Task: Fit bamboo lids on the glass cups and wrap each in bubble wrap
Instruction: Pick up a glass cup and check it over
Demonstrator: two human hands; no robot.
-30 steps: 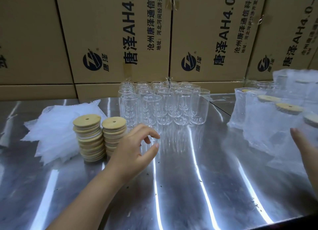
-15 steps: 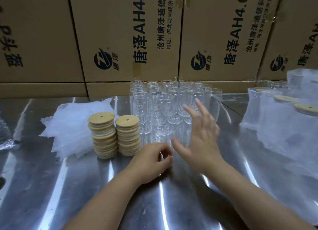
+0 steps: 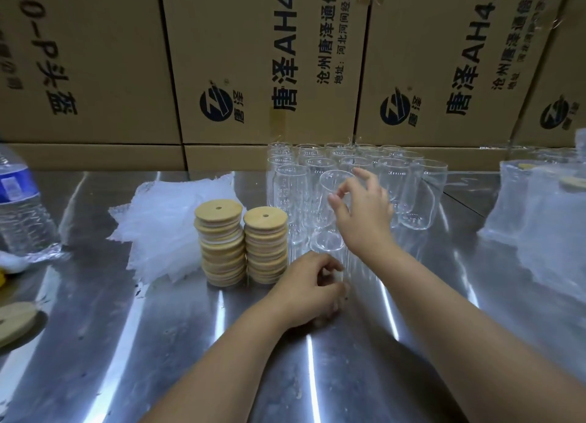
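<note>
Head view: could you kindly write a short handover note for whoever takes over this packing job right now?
Right hand: fingers round a tilted glass cup at the front of the bare cups.
Left hand: curled, low on the steel table; I cannot tell whether it holds anything.
Two stacks of bamboo lids and the bubble wrap pile sit left of the cups.
Done: wrapped cups with lids stand at far right.
Left: many cups have no lid or wrap.

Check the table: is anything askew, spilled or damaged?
Nothing spilled or broken. The left lid stack is uneven, its lids shifted sideways, and a loose lid lies alone at far left. One glass tilts only because the right hand grips it.
</note>
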